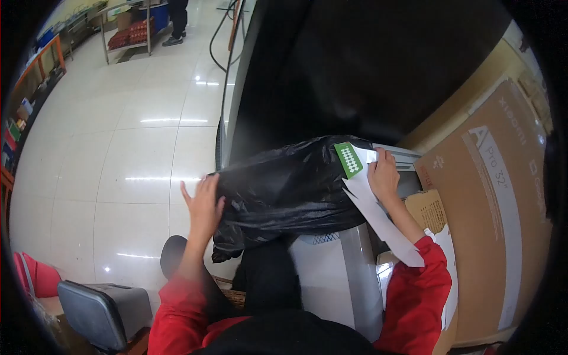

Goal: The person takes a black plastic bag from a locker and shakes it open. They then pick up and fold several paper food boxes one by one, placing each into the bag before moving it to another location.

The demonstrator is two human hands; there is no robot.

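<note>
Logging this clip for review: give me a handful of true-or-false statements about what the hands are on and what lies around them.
1. The left hand lies flat against the black plastic bag. True.
2. The right hand is at a red label. False: the label by its fingers is green and white, with a white paper strip running down from it.
3. A brown cardboard box printed with "Pro 32" stands to the right. True.
4. The floor is dark carpet. False: it is pale glossy tile.
5. Both sleeves are red. True.
</note>
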